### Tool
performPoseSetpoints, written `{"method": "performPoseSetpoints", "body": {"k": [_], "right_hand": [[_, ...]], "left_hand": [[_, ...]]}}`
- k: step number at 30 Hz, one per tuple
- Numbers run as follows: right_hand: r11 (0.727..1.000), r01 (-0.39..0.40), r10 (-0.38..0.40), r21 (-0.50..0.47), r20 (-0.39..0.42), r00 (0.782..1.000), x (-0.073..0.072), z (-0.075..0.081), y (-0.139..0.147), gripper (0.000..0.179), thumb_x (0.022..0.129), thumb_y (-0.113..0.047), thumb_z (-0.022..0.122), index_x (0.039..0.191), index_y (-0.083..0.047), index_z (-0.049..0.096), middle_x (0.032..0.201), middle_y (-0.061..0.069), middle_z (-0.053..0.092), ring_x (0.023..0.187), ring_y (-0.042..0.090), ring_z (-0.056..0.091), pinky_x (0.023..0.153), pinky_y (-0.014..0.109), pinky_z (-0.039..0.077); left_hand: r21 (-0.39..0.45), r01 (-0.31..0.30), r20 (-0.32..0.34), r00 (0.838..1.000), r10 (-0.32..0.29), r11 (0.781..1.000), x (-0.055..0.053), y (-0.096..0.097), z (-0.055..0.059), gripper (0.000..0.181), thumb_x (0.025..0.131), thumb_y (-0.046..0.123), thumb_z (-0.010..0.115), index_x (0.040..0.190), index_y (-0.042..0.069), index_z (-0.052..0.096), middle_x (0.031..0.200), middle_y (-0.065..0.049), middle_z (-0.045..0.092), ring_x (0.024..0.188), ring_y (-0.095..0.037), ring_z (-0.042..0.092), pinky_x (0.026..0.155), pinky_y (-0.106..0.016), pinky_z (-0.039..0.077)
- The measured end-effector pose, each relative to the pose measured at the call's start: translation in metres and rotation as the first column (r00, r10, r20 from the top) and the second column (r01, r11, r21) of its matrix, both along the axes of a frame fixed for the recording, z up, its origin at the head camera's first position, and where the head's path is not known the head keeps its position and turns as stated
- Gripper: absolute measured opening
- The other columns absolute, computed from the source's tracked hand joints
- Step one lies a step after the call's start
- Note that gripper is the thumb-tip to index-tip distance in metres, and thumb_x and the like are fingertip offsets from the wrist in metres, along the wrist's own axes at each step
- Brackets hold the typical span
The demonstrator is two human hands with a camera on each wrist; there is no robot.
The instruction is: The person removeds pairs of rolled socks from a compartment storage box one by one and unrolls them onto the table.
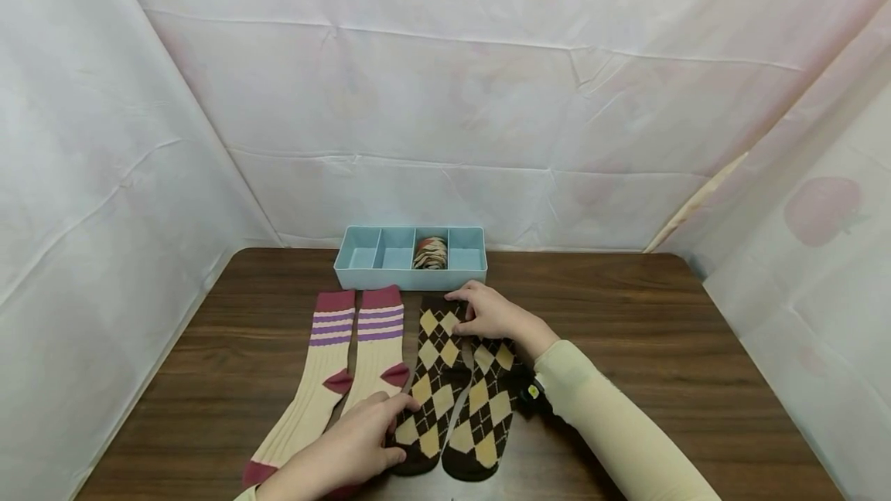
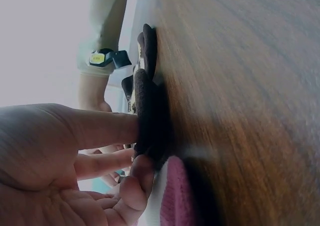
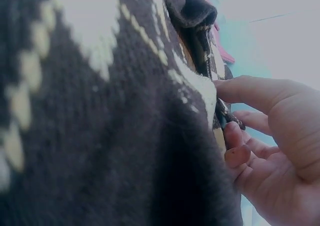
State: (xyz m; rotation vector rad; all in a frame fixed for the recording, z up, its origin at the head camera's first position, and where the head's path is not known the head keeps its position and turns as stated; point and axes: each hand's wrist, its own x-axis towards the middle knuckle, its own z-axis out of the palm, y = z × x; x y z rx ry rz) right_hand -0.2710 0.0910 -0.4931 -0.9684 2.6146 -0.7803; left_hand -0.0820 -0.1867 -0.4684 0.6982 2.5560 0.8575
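Head view: right hand [image 1: 494, 315] partly hides the rightmost argyle sock [image 1: 480, 412].

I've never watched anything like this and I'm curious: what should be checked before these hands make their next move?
1. Left hand near the toe of the left argyle sock: ok, touching.
2. Right hand at that sock's cuff: ok, touching.
3. Firm grip: cannot tell.
4. Striped socks clear of the left hand: not ok, it overlaps one in the head view.
5. Free compartment in the blue tray: ok, three look empty.
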Motion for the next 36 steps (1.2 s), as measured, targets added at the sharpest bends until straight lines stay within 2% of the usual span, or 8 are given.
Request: {"method": "performPoseSetpoints", "body": {"k": [6, 14, 18, 23, 27, 30, 33, 36], "right_hand": [[1.000, 0.004, -0.004, -0.004, -0.003, 1.000, -0.001, -0.002, 0.001, 0.061, 0.099, -0.025, 0.083, 0.154, -0.009, 0.061, 0.136, 0.012, 0.058, 0.080, 0.004, 0.058, 0.079, 0.029, 0.053], [1.000, -0.003, 0.003, -0.002, -0.002, 1.000, -0.002, -0.003, 0.003, 0.062, 0.099, -0.027, 0.084, 0.155, -0.009, 0.061, 0.112, 0.006, 0.055, 0.081, 0.006, 0.055, 0.081, 0.033, 0.051], [1.000, -0.001, 0.001, 0.005, 0.003, 1.000, -0.002, -0.003, 0.003, 0.062, 0.100, -0.028, 0.083, 0.155, -0.010, 0.060, 0.113, 0.007, 0.054, 0.082, 0.007, 0.055, 0.081, 0.033, 0.051], [1.000, 0.004, -0.004, -0.002, -0.007, 1.000, 0.000, 0.002, 0.004, 0.057, 0.101, -0.026, 0.081, 0.152, -0.010, 0.062, 0.123, 0.010, 0.056, 0.082, 0.006, 0.057, 0.081, 0.033, 0.054], [0.999, -0.018, 0.016, -0.027, -0.060, 0.998, -0.001, 0.011, 0.007, 0.046, 0.102, -0.024, 0.079, 0.144, -0.009, 0.069, 0.122, 0.009, 0.060, 0.082, 0.005, 0.060, 0.082, 0.033, 0.055], [0.998, -0.032, 0.027, -0.057, -0.092, 0.995, -0.003, 0.020, 0.010, 0.039, 0.104, -0.023, 0.078, 0.139, -0.010, 0.072, 0.118, 0.006, 0.062, 0.084, 0.006, 0.061, 0.081, 0.033, 0.055], [0.996, -0.031, 0.021, -0.088, -0.109, 0.994, -0.009, 0.031, 0.011, 0.035, 0.105, -0.023, 0.077, 0.137, -0.010, 0.073, 0.119, 0.006, 0.064, 0.089, 0.009, 0.062, 0.082, 0.033, 0.055], [0.994, -0.017, 0.002, -0.112, -0.131, 0.991, -0.017, 0.042, 0.009, 0.033, 0.105, -0.022, 0.077, 0.136, -0.009, 0.073, 0.120, 0.007, 0.065, 0.095, 0.016, 0.065, 0.085, 0.035, 0.056]], "left_hand": [[0.032, -0.016, 0.007, 1.000, 0.015, 0.999, 0.001, -0.003, -0.004, 0.057, 0.085, 0.011, 0.094, 0.134, 0.018, 0.067, 0.090, 0.005, 0.055, 0.075, -0.005, 0.048, 0.064, -0.029, 0.043], [0.072, -0.013, -0.011, 1.000, 0.014, 0.997, 0.001, -0.008, -0.008, 0.059, 0.083, 0.012, 0.096, 0.133, 0.021, 0.067, 0.088, 0.007, 0.054, 0.074, -0.003, 0.046, 0.064, -0.027, 0.042], [0.092, -0.016, -0.002, 1.000, 0.016, 0.996, 0.000, -0.010, -0.010, 0.058, 0.083, 0.013, 0.096, 0.133, 0.022, 0.068, 0.087, 0.008, 0.054, 0.073, -0.003, 0.046, 0.065, -0.027, 0.043], [0.147, -0.009, 0.049, 0.999, 0.002, 0.989, -0.006, -0.014, -0.011, 0.045, 0.090, 0.015, 0.092, 0.129, 0.021, 0.071, 0.084, 0.006, 0.057, 0.068, -0.003, 0.049, 0.062, -0.026, 0.045], [0.187, -0.026, 0.067, 0.998, 0.014, 0.982, -0.016, -0.020, -0.006, 0.038, 0.091, 0.018, 0.091, 0.125, 0.015, 0.073, 0.083, 0.005, 0.061, 0.065, -0.002, 0.053, 0.059, -0.026, 0.047], [0.184, -0.078, 0.046, 0.996, 0.070, 0.980, -0.027, -0.028, 0.005, 0.039, 0.091, 0.019, 0.090, 0.125, 0.011, 0.073, 0.085, 0.004, 0.063, 0.067, -0.006, 0.058, 0.058, -0.028, 0.051], [0.172, -0.163, 0.011, 0.986, 0.164, 0.972, -0.046, -0.039, 0.018, 0.041, 0.093, 0.019, 0.087, 0.129, 0.009, 0.073, 0.089, 0.002, 0.064, 0.069, -0.012, 0.063, 0.057, -0.030, 0.055], [0.178, -0.257, -0.055, 0.961, 0.270, 0.950, -0.073, -0.053, 0.027, 0.037, 0.097, 0.022, 0.084, 0.130, 0.011, 0.072, 0.094, 0.001, 0.066, 0.077, -0.015, 0.066, 0.062, -0.032, 0.057]]}}
